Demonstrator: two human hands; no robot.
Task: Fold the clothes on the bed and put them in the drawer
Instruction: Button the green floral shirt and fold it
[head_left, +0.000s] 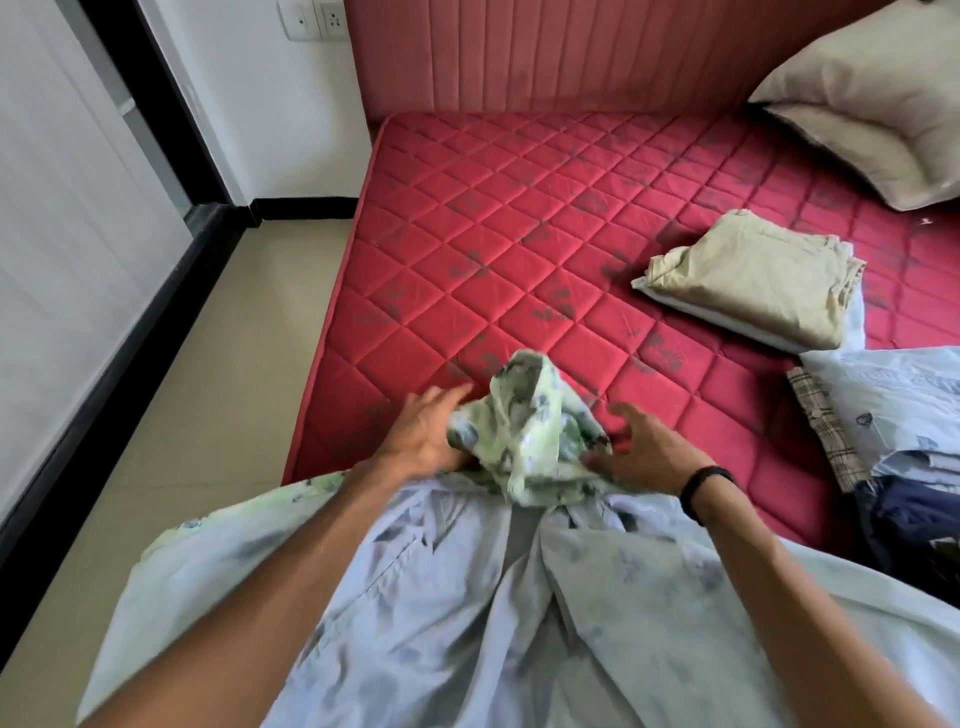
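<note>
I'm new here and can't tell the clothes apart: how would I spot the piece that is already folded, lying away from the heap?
Start at the red quilted mattress and look toward the beige pillows by the headboard. Just in front of them lies the folded khaki garment, resting on a pale folded piece. Unlike the light blue and checked clothes heaped nearer the person, it is plain tan and neatly squared.
</note>
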